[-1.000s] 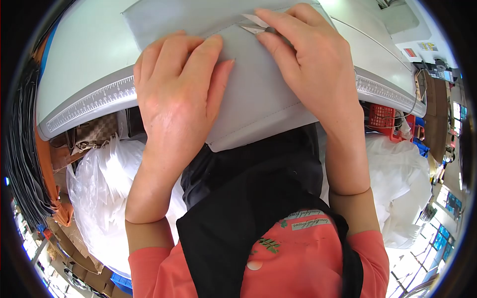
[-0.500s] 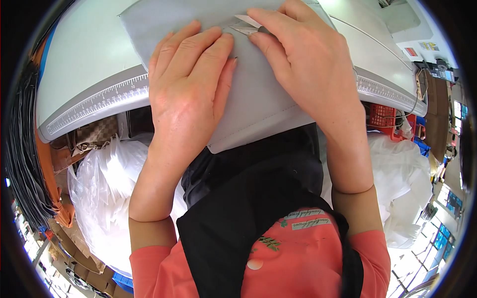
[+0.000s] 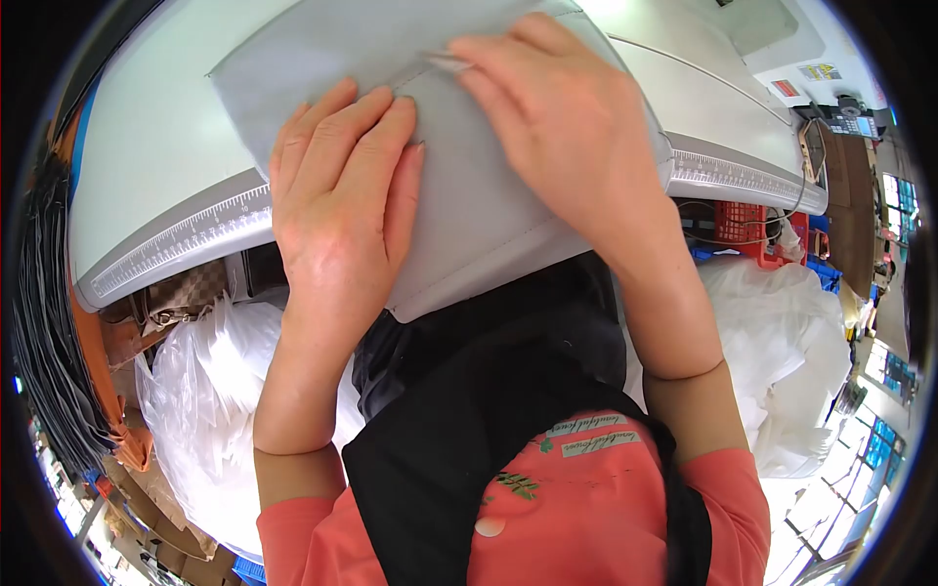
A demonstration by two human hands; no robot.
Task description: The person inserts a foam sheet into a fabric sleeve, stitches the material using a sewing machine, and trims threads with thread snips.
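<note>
A grey stitched sheet [image 3: 489, 220] lies over the table's front edge, its near end hanging above the lap. My left hand [image 3: 342, 195] rests flat on the sheet's left part, fingers stretched out, palm down. Right of it, my right hand [image 3: 557, 117] is closed on small metal snips [image 3: 447, 62]. The blades point left, close to a stitched seam, and look nearly together, though they are blurred. The snips' handles are hidden in my fingers.
A ruler strip [image 3: 195, 236] runs along the front edge of the pale table [image 3: 156, 137]. White machine parts [image 3: 782, 49] stand at the upper right. Plastic bags [image 3: 210, 391] flank my lap. A red basket [image 3: 740, 223] sits under the table's right side.
The snips have moved left with my right hand, and their blades have come closer together. My left hand first slid right, then back left and slightly nearer. The sheet has shifted left.
</note>
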